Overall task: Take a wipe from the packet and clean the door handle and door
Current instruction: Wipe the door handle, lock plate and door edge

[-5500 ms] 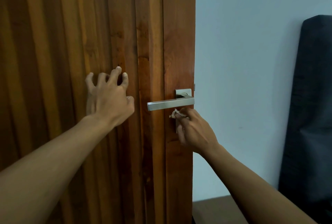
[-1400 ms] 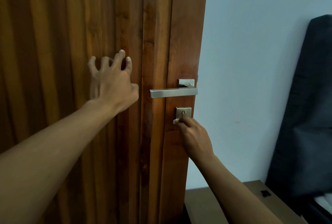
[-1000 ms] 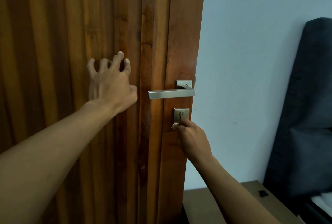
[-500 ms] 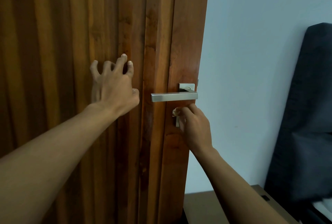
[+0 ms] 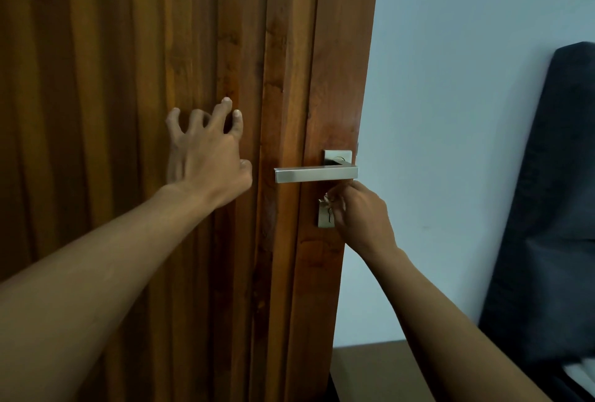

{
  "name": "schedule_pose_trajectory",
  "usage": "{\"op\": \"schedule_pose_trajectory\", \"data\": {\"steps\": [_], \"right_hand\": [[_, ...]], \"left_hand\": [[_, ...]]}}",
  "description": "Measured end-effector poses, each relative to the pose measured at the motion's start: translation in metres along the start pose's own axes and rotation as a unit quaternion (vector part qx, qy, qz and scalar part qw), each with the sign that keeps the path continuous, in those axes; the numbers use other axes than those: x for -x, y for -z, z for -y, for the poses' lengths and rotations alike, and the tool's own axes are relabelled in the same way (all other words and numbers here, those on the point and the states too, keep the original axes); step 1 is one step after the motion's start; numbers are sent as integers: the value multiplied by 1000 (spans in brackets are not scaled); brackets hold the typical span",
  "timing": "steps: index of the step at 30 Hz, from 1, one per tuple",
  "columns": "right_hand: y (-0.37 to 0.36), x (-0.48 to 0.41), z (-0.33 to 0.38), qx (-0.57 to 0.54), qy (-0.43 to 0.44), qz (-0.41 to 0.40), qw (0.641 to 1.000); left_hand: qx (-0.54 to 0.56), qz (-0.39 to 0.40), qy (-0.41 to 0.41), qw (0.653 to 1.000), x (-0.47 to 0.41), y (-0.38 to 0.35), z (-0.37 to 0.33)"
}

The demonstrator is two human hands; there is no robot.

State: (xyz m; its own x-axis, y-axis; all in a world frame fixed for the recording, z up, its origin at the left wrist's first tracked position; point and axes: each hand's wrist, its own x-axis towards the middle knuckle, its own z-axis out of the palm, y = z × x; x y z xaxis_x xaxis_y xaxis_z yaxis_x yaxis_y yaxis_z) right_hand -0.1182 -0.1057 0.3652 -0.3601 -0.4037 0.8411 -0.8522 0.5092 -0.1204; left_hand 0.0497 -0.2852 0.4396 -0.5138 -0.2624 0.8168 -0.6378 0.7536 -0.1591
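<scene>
A brown wooden door (image 5: 128, 79) fills the left half of the view. Its silver lever handle (image 5: 315, 174) sticks out near the door's right edge. Below it sits a small metal lock plate (image 5: 324, 219), partly covered by my right hand (image 5: 360, 218). That hand is closed on a small bunched wipe (image 5: 325, 201), pressed against the top of the lock plate just under the lever. My left hand (image 5: 206, 157) rests on the door left of the handle, fingers spread and fingertips touching the wood. The wipe packet is not in view.
A pale blue wall (image 5: 450, 111) lies to the right of the door's edge. A dark padded upright object (image 5: 553, 208) stands at the far right. A brown surface (image 5: 370, 366) shows low down between the door and the dark object.
My right hand with the wipe has risen from below the lock plate to its top, just under the lever. My left hand has stayed planted on the door.
</scene>
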Motion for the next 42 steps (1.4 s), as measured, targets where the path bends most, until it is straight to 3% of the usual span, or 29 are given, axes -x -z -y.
{"op": "schedule_pose_trajectory", "data": {"steps": [3,9,17,27,42], "right_hand": [[-1,0,-9,-11,-48,-5,999],[-13,16,-12,-169,-182,-77,966],[-35,53,-2,-206,-223,-106,947],[-41,61,13,-127,-124,-77,981],[-43,50,18,-64,-25,-85,994]], "left_hand": [[7,-1,0,1000,0,1,-1],[3,-9,-4,1000,-1,0,0],[2,-9,-11,1000,1,-1,1],[9,-9,-8,1000,1,1,0],[-1,-8,-9,1000,0,-1,1]]}}
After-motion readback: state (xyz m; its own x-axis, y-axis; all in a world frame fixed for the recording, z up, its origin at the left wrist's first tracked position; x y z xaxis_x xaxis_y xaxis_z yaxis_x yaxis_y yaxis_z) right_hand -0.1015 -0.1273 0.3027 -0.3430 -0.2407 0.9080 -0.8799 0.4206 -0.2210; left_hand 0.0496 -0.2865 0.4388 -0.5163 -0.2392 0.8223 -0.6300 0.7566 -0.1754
